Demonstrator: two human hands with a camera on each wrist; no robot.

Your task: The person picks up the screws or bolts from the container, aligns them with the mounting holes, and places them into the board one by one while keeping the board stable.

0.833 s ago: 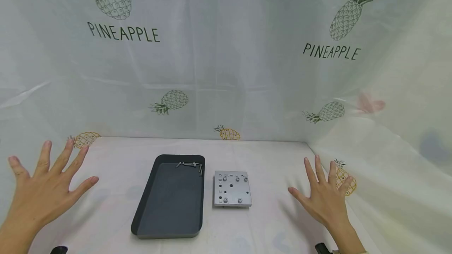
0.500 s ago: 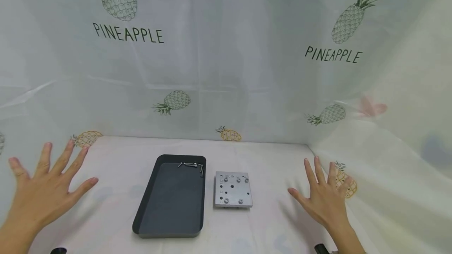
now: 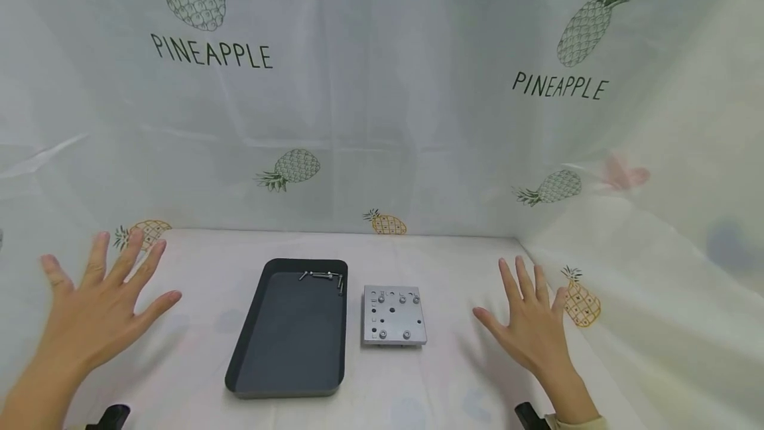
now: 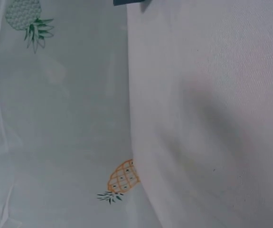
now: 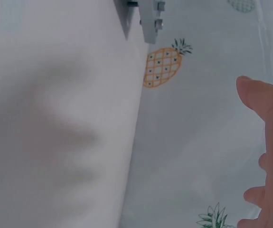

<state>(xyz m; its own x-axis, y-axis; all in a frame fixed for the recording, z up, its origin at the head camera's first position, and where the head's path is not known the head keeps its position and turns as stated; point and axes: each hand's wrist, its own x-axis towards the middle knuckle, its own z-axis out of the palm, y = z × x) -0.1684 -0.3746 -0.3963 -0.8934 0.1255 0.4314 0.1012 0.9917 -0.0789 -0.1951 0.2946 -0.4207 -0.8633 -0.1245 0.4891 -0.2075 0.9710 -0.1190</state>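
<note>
Both hands raised, empty, fingers spread: left hand (image 3: 98,314) left of the dark tray (image 3: 292,387), right hand (image 3: 531,334) right of the metal plate (image 3: 392,316). Plate flat on the counter (image 3: 191,357), touching neither. Probably heavy, rigid, smooth; best gripped by opposite edges.

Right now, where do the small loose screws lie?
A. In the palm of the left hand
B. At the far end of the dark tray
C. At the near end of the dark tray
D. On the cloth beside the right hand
B: in the head view the loose screws lie together at the far end of the dark tray, while the left hand and right hand are spread open and hold nothing.
</note>
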